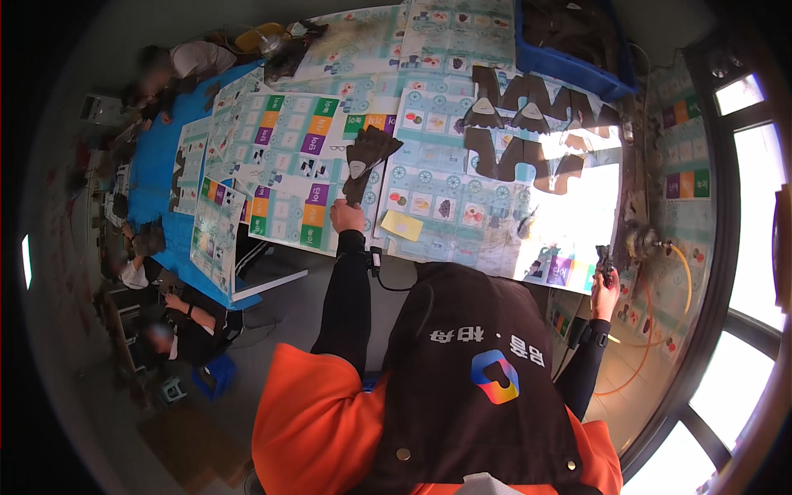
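Observation:
My left hand [348,217] is closed on the narrow end of a dark brown cut piece [365,163], held over the table's middle. That piece flares to a jagged far edge and has a small pale triangular patch. At the table's right front corner, my right hand [606,299] grips a small dark tool [605,266] whose kind I cannot make out. Several similar dark brown pieces [507,157] lie in two rows on the sunlit right part of the table, some with pale patches. A yellow paper [402,225] lies to the right of my left hand.
A blue crate [569,76] of dark pieces stands at the far right. Beside the right edge sits a round metal pot [642,243] with an orange hose [686,276]. Printed sheets [289,157] cover the table. People work at a blue-covered table [157,190] on the left.

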`<state>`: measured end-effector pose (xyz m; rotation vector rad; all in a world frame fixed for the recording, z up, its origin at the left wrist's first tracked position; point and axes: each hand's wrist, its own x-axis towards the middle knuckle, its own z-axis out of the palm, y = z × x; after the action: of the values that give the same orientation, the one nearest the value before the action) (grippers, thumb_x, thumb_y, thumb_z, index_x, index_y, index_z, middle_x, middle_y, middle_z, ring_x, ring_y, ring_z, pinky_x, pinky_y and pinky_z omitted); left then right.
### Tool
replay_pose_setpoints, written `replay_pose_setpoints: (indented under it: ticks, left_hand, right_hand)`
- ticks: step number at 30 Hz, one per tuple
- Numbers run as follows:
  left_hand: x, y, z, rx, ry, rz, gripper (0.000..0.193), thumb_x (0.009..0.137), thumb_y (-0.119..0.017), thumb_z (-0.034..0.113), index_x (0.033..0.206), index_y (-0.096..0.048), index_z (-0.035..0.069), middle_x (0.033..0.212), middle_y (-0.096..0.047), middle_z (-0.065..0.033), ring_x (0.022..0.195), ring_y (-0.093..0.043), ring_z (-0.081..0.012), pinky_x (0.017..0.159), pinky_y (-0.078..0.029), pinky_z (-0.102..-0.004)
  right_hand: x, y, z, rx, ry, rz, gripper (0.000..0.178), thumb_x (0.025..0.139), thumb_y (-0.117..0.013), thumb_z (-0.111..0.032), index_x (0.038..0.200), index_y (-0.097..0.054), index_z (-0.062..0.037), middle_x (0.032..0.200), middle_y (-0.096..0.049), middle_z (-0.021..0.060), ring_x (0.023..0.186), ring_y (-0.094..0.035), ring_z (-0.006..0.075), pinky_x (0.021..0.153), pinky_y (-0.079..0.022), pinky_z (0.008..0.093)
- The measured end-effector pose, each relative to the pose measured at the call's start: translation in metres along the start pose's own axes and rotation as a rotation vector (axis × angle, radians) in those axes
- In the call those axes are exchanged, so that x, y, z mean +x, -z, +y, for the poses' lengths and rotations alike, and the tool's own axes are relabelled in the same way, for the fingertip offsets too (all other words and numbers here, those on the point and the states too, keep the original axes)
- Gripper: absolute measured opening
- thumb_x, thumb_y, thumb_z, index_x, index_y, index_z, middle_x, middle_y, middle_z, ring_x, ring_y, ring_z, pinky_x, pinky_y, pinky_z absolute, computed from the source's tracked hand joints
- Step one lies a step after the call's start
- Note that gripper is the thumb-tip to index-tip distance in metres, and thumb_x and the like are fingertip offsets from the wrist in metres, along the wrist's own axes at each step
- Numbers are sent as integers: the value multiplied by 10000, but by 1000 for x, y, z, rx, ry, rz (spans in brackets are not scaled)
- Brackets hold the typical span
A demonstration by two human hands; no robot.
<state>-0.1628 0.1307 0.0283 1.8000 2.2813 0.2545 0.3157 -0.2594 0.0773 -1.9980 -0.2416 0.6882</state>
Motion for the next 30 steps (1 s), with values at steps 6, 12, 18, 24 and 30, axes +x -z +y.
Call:
replay_pose_setpoints:
  ticks: [6, 12, 18, 24, 30]
  left_hand:
    - [48, -49, -45, 120, -24, -195, 456, 705, -665, 325, 917, -579, -70, 924, -620, -254, 895, -602, -375, 766, -489, -422]
    - [72, -47, -70, 158, -194, -65, 361, 681, -704, 298, 853, -593, 1, 907, -608, -164, 945, -560, -354, 785, -447, -432]
    - [83, -29, -55, 145, -359, -357, 335, 690, -700, 313, 689, -614, -11, 779, -634, -182, 804, -600, -352, 711, -463, -439]
    - [114, -13, -78, 67, -393, -573, 290, 769, -625, 202, 573, -557, -1, 588, -573, -112, 571, -568, -205, 486, -420, -318]
    - [60, 91, 49, -1103, 384, -843, 130, 828, -605, 137, 854, -523, 39, 703, -525, -39, 527, -451, -98, 434, -329, -205]
  right_hand:
    - [-16, 2, -17, -13, -16, 30, 391, 799, -606, -61, 1168, -502, 21, 940, -606, 51, 793, -569, 104, 652, -441, 216]
    - [-16, -8, -8, -175, 34, 85, 448, 765, -675, -118, 1169, -535, 14, 982, -611, 96, 878, -584, 136, 736, -465, 268]
    - [-36, -26, -46, -108, 42, 46, 230, 771, -652, -117, 934, -564, 20, 810, -650, 64, 711, -542, 85, 630, -425, 251]
    - [-40, -35, -68, -167, 140, 30, 90, 794, -578, -52, 882, -585, -35, 699, -545, -22, 596, -459, 48, 541, -373, 212]
    - [-40, -21, -54, -179, 120, 33, 127, 801, -579, -76, 912, -585, -14, 742, -581, 7, 663, -509, 76, 602, -411, 222]
